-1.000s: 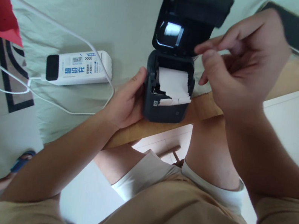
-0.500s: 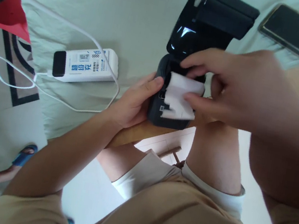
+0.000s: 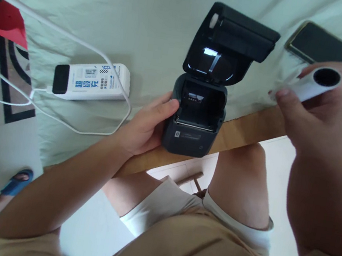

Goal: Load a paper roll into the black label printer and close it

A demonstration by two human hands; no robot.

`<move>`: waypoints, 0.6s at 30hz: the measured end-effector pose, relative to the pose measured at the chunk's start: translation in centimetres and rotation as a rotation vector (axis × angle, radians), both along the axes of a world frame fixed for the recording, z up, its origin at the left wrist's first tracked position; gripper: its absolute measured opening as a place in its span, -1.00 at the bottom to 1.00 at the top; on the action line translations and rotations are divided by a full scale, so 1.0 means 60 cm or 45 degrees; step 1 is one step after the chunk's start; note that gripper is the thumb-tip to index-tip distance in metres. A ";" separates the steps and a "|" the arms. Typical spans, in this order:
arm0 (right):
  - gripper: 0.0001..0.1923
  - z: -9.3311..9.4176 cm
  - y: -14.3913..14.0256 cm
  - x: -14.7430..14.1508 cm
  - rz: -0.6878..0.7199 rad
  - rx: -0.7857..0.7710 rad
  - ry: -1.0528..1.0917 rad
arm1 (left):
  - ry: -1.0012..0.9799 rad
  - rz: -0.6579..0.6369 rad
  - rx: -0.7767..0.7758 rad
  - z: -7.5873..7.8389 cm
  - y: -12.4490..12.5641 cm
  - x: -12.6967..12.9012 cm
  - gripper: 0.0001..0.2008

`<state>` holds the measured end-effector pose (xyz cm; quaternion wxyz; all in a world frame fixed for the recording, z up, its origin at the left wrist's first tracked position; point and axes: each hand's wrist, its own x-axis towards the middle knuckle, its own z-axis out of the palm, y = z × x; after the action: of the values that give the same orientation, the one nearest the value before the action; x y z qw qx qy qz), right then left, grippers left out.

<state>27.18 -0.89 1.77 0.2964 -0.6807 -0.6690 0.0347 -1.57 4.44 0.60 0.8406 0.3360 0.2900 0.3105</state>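
Observation:
My left hand (image 3: 151, 127) grips the left side of a small black label printer (image 3: 188, 142), its thumb on the rim. The printer's lid (image 3: 227, 45) is swung up and away from me, and the paper bay (image 3: 199, 106) shows bare. To the right, my right hand (image 3: 328, 110) is closed around a white paper roll (image 3: 309, 85) with a dark hollow core facing up. A loose, partly see-through end of the roll trails to the left by the thumb. Part of the fingers is hidden behind the roll.
A white power bank (image 3: 93, 82) with blue lettering lies left on the pale green cloth (image 3: 162, 26), a white cable (image 3: 105, 49) looping over it. A dark smartphone (image 3: 335, 48) lies behind my right hand. The wooden edge (image 3: 250, 126) runs nearest me. Another person's foot in a blue slipper (image 3: 17, 181) shows lower left.
My right hand has lifted the white paper roll out of the printer bay and carried it right, near the phone. My left hand still holds the printer, whose lid stays raised.

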 end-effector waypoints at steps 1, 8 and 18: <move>-0.64 0.007 0.015 0.000 -0.033 0.000 0.010 | -0.020 0.004 0.016 0.000 -0.001 -0.001 -0.66; -0.51 -0.010 0.100 -0.001 -0.114 -0.118 0.019 | 0.022 0.129 0.023 0.002 -0.011 -0.001 -0.67; -0.57 0.000 0.064 -0.089 0.216 0.064 0.015 | 0.089 0.129 0.002 0.005 -0.005 0.001 -0.59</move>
<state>21.85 2.92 1.76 0.3134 -0.6136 -0.7232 0.0470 -1.54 4.12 0.90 0.8130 0.3322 0.3354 0.3409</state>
